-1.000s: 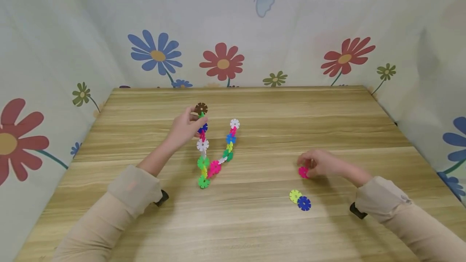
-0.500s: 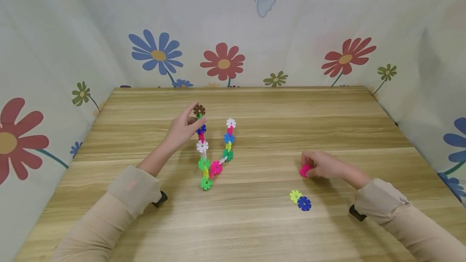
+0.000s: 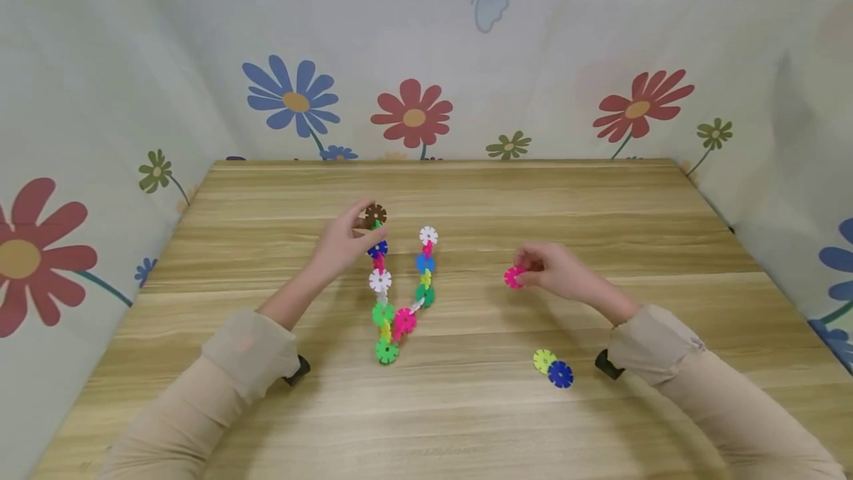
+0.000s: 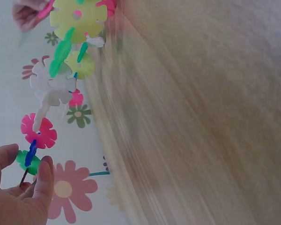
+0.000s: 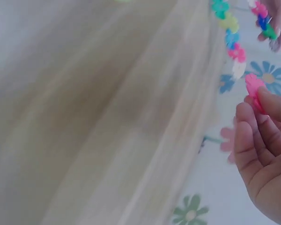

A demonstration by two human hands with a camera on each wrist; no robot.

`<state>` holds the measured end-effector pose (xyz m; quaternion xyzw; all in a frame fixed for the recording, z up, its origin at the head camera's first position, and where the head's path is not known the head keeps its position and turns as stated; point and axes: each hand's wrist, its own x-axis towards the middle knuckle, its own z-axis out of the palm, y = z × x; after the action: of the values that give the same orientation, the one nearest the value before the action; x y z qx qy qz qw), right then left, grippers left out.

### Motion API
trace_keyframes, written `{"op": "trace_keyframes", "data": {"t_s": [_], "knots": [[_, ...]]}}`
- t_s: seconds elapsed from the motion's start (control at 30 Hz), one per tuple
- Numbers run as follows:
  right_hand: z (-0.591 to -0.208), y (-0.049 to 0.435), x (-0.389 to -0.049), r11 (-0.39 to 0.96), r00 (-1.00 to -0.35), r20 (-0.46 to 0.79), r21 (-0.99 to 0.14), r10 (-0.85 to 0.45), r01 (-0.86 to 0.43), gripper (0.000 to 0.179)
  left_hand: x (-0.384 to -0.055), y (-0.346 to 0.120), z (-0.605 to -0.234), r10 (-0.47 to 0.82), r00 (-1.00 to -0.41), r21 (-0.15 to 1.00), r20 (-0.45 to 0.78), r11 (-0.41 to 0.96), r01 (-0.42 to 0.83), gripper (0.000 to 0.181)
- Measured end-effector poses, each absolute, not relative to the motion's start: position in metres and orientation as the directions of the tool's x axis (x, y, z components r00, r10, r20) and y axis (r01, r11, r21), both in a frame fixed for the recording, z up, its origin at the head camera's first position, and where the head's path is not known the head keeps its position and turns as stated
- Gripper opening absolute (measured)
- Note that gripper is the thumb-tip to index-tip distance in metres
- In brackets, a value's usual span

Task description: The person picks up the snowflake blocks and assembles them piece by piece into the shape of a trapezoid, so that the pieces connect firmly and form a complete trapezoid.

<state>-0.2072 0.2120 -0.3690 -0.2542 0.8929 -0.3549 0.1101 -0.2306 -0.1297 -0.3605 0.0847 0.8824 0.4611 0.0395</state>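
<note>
My left hand (image 3: 343, 241) pinches the far end of a chain of interlocking notched plastic discs (image 3: 380, 280), close to its brown disc (image 3: 376, 214) and the green one beside it. From there the chain runs toward me, bends at a green disc (image 3: 386, 351), and goes back up on the right to a white disc (image 3: 429, 235). Between thumb and fingers, my right hand (image 3: 556, 270) holds a single pink disc (image 3: 513, 278), apart from the chain and to its right. The same pink disc (image 5: 255, 86) shows at the fingertips in the right wrist view.
A yellow disc (image 3: 543, 361) and a dark blue disc (image 3: 560, 374) lie overlapping on the wooden table (image 3: 453, 421), nearer to me than the right hand. Behind the table's far edge hangs a flower-print cloth (image 3: 346, 35).
My right hand has picked the pink disc up off the table and carried it left toward the chain. The left hand still pinches the chain, which has shifted slightly.
</note>
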Motion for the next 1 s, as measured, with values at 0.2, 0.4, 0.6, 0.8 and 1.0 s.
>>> {"op": "trace_keyframes", "data": {"t_s": [0.2,0.4,0.6,0.8,1.0], "knots": [[-0.36,0.177,-0.212,0.521,-0.853,0.003,-0.791,-0.521,-0.321,0.009,-0.228,-0.123,-0.362,0.202,-0.979,0.824,0.01,0.554,0.122,0.064],[-0.356,0.146,-0.215,0.441,-0.858,0.084,-0.83,-0.507,-0.342,0.01,-0.225,-0.114,-0.362,0.211,-0.977,0.835,0.036,0.53,0.145,0.063],[-0.359,0.124,-0.224,0.448,-0.885,0.151,-0.818,-0.439,-0.362,0.012,-0.222,-0.106,-0.361,0.221,-0.974,0.843,0.046,0.515,0.157,0.062],[-0.359,0.107,-0.232,0.422,-0.902,0.169,-0.84,-0.397,-0.342,0.012,-0.219,-0.1,-0.359,0.209,-0.977,0.839,0.036,0.525,0.143,0.06],[-0.362,0.094,-0.237,0.384,-0.912,0.165,-0.868,-0.376,-0.315,0.017,-0.217,-0.096,-0.358,0.202,-0.979,0.837,0.04,0.529,0.143,0.057]]}}
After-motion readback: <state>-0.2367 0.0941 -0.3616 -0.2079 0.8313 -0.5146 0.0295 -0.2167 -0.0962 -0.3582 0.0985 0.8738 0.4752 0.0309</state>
